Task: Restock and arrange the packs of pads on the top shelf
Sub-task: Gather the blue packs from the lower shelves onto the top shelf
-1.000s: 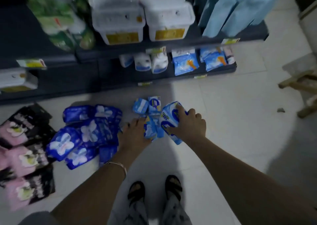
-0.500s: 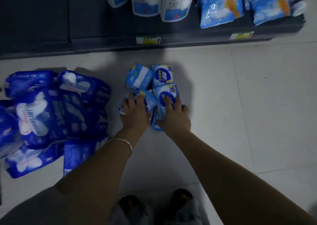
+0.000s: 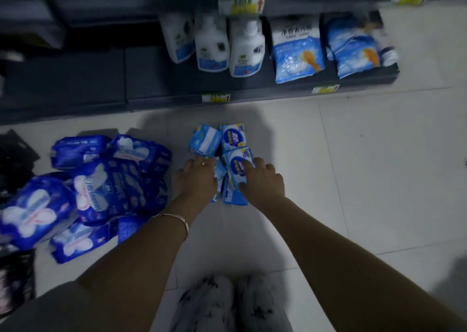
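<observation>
On floor right under both hands: light-blue packs in a tight clump, long axis running away from you. R hand pinches near pack, thumb at its near edge. L hand curls round left pack. Top shelf not in view.

Arms reach down — left hand curled; right hand gripping.

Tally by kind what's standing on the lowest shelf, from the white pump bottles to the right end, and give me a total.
white pump bottles: 3
blue-and-white bags: 2
partly hidden item at the right end, kind unclear: 1
Total: 6
</observation>
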Tool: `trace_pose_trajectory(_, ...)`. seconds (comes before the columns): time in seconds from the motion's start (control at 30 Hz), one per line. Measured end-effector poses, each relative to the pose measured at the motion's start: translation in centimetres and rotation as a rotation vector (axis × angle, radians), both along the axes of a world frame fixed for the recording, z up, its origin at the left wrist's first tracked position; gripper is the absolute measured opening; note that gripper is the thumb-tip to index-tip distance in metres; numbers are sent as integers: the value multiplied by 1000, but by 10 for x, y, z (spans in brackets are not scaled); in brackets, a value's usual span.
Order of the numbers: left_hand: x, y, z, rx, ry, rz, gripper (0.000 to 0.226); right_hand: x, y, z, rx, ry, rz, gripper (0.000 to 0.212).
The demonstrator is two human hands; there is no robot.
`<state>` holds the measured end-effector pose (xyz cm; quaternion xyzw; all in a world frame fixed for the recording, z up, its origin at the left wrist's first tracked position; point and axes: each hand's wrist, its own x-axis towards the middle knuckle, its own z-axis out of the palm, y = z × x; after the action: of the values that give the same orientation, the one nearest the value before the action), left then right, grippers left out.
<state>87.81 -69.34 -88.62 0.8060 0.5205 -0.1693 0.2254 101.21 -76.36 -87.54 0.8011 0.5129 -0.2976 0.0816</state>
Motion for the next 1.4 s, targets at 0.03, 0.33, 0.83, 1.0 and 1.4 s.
trace_pose_trajectory(0.03, 2, -1, 19, 6, -15, -28, 38, 0, 0, 19, 20, -10, 10, 50)
trace_pose_trajectory(0.33, 16, 15, 242, 196, -98, -239, 25, 8, 14, 233, 240, -176, 92, 33)
trace_pose_trajectory(0.83, 33, 81, 686, 898, -410, -390, 20, 44, 62, 666, 751, -489, 19, 41)
trace_pose_trajectory(1.0, 47, 87, 766, 949, -363, -389, 26, 64, 69, 757, 865, -570, 7, 41)
trace_pose_trajectory(1.4, 81, 122, 860, 1087, -342, -270, 26, 123, 109, 854, 1049, -595, 103, 39)
